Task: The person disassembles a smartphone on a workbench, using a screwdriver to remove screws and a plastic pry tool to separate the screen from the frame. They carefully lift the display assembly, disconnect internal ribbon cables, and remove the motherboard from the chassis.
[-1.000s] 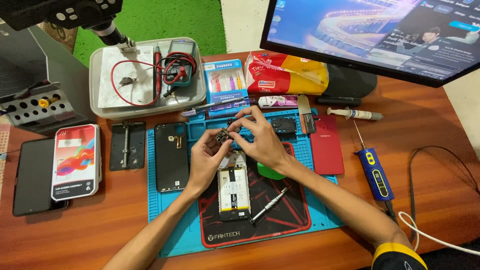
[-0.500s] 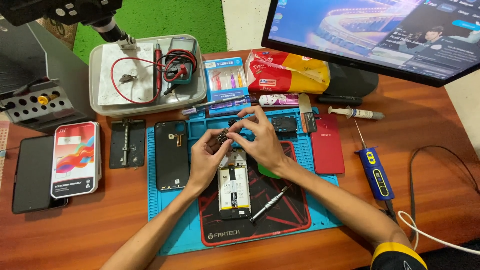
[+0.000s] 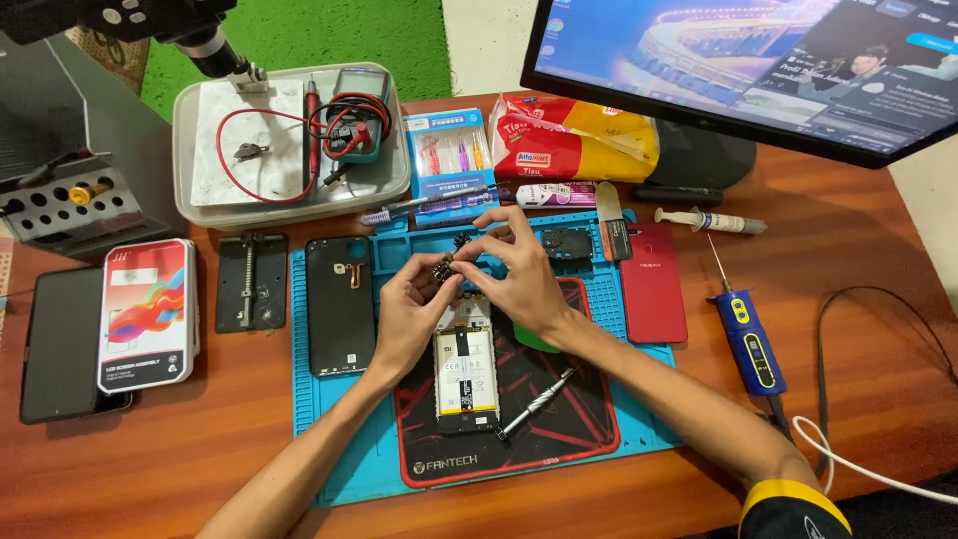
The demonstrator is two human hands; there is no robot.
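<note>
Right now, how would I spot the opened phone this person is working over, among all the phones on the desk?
Find the blue work mat in the middle of the wooden desk, then the dark red-edged pad on it. The opened phone lies there, just below both hands, beside a screwdriver. Unlike the closed black phone and red phone, it shows a bare battery.

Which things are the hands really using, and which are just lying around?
In use:
- left hand and right hand pinching a small dark part
- opened phone beneath them
- screwdriver beside it

Lying about:
- black back cover
- red phone
- syringe
- blue soldering pen
- boxed screen
- multimeter
</note>
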